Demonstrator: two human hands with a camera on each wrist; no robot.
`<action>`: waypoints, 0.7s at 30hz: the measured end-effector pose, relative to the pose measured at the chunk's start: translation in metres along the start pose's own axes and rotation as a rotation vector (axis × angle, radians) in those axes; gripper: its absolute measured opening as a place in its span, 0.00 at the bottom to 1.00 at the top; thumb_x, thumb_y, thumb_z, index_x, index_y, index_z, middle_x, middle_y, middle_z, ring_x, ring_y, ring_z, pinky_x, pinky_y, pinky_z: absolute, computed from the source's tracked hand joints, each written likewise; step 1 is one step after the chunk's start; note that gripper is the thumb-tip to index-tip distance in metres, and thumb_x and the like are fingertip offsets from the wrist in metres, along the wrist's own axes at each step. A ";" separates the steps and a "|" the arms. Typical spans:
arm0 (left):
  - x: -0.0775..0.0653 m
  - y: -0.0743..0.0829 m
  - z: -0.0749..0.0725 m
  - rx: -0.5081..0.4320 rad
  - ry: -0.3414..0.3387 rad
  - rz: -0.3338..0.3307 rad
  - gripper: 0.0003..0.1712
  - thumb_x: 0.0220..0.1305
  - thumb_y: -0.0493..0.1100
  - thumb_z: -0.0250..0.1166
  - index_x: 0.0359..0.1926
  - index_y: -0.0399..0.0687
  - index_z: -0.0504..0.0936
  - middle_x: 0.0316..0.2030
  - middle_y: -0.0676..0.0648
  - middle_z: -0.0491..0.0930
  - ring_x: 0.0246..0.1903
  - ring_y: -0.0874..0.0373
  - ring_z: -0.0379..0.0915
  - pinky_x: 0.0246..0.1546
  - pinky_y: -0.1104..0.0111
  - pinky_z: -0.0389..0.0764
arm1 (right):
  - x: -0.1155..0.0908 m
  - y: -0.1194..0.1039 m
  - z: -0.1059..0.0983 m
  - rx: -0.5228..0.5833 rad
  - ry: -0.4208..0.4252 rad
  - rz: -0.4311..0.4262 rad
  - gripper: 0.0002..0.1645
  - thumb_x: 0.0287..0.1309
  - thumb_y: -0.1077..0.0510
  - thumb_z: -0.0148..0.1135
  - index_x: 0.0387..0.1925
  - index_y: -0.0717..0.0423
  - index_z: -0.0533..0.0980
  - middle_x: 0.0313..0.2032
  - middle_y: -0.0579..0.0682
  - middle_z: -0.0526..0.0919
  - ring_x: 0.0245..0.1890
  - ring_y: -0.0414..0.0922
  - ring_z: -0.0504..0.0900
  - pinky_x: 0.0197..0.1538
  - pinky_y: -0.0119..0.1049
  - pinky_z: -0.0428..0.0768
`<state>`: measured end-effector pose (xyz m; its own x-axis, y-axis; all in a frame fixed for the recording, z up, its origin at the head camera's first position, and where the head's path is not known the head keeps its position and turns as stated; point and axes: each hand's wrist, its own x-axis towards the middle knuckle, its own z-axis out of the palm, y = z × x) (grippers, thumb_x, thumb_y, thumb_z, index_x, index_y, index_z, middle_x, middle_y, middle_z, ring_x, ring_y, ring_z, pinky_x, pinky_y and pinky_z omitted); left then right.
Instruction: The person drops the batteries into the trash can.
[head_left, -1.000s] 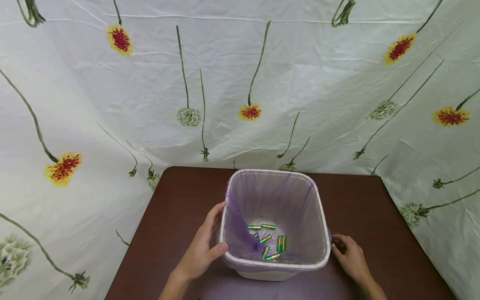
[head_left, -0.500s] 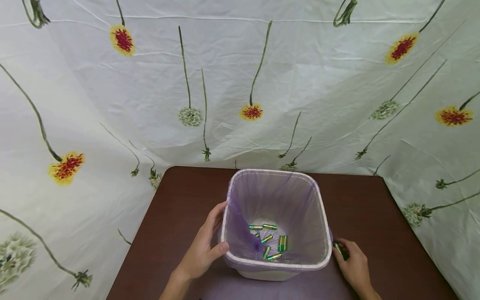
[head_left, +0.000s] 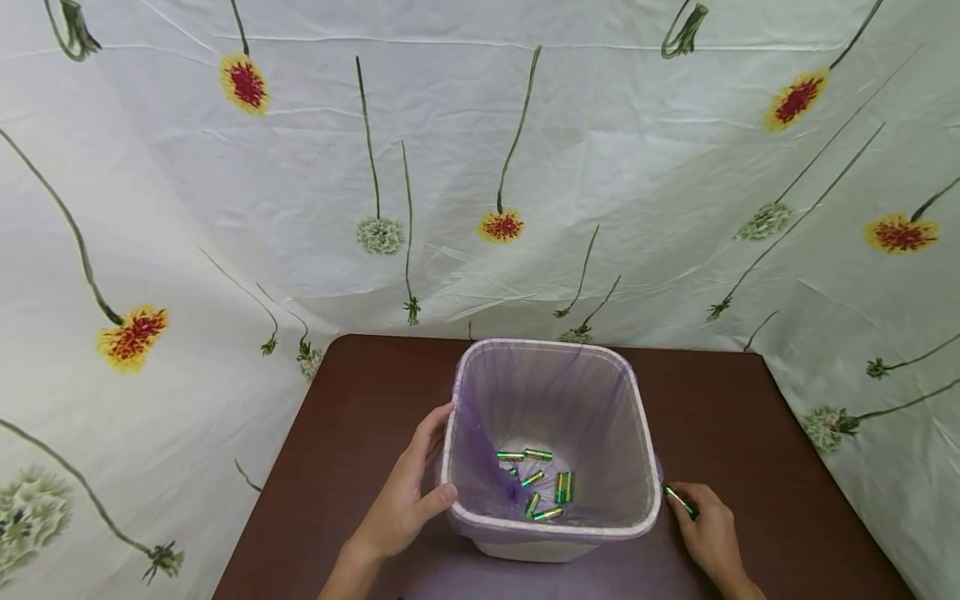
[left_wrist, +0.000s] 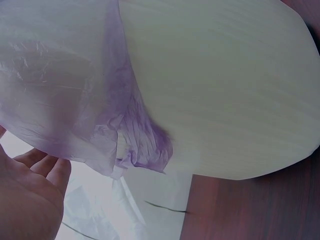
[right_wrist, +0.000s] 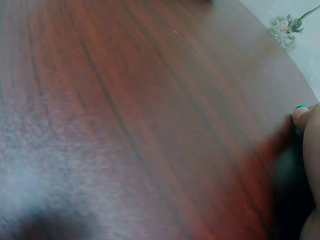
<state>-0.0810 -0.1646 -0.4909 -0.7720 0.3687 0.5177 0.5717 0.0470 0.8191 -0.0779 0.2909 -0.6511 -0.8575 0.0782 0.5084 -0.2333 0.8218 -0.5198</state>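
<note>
A white trash bin (head_left: 491, 548) lined with a thin purple bag (head_left: 474, 417) stands on the table, and several green-and-gold batteries (head_left: 532, 478) lie scattered on its bottom. My left hand (head_left: 401, 500) holds the bin's left side at the rim, thumb near the front corner and fingers farther back. In the left wrist view its fingers (left_wrist: 42, 167) go behind the bag's loose edge. Just right of the bin, low over the table, my right hand (head_left: 708, 529) pinches one battery (head_left: 681, 502) between thumb and fingers. Only that battery's green end shows in the right wrist view.
The dark reddish-brown table (head_left: 375, 392) reaches back to a white flowered cloth (head_left: 450, 167) hung behind and at both sides. The bag's folded edge (left_wrist: 150, 135) hangs over the bin's outside.
The battery in my right hand has come further into view as that hand turned and shifted slightly away from the bin. My left hand and the batteries in the bin look unchanged.
</note>
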 end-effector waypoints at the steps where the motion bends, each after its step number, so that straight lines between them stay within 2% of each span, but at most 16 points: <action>1: 0.000 0.000 0.000 0.001 0.000 0.001 0.45 0.68 0.43 0.62 0.81 0.46 0.52 0.75 0.42 0.61 0.72 0.45 0.61 0.71 0.66 0.60 | 0.001 0.000 -0.001 0.007 -0.008 -0.003 0.16 0.45 0.73 0.79 0.37 0.58 0.87 0.36 0.51 0.86 0.36 0.52 0.85 0.41 0.21 0.72; 6: 0.000 0.000 0.000 0.004 0.001 0.004 0.45 0.68 0.43 0.62 0.81 0.46 0.53 0.75 0.42 0.61 0.72 0.45 0.61 0.71 0.66 0.60 | 0.008 0.000 -0.006 0.017 -0.034 -0.011 0.15 0.47 0.72 0.79 0.38 0.58 0.88 0.37 0.51 0.87 0.36 0.52 0.85 0.42 0.19 0.70; 13: 0.000 -0.001 0.000 0.001 0.001 0.016 0.45 0.68 0.43 0.62 0.81 0.45 0.52 0.75 0.42 0.62 0.72 0.45 0.61 0.71 0.66 0.60 | 0.017 -0.003 -0.013 0.004 -0.017 -0.051 0.15 0.45 0.72 0.80 0.37 0.59 0.88 0.35 0.50 0.87 0.34 0.51 0.85 0.40 0.22 0.72; 21: 0.000 -0.002 0.000 -0.001 -0.002 0.020 0.46 0.66 0.40 0.62 0.81 0.45 0.53 0.74 0.41 0.62 0.72 0.45 0.61 0.71 0.66 0.60 | 0.026 -0.007 -0.020 0.004 -0.019 -0.070 0.15 0.46 0.72 0.79 0.37 0.58 0.88 0.35 0.50 0.87 0.35 0.50 0.85 0.40 0.22 0.72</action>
<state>-0.0821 -0.1647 -0.4930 -0.7600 0.3711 0.5335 0.5866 0.0384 0.8090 -0.0896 0.2980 -0.6207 -0.8476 0.0103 0.5305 -0.2945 0.8225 -0.4866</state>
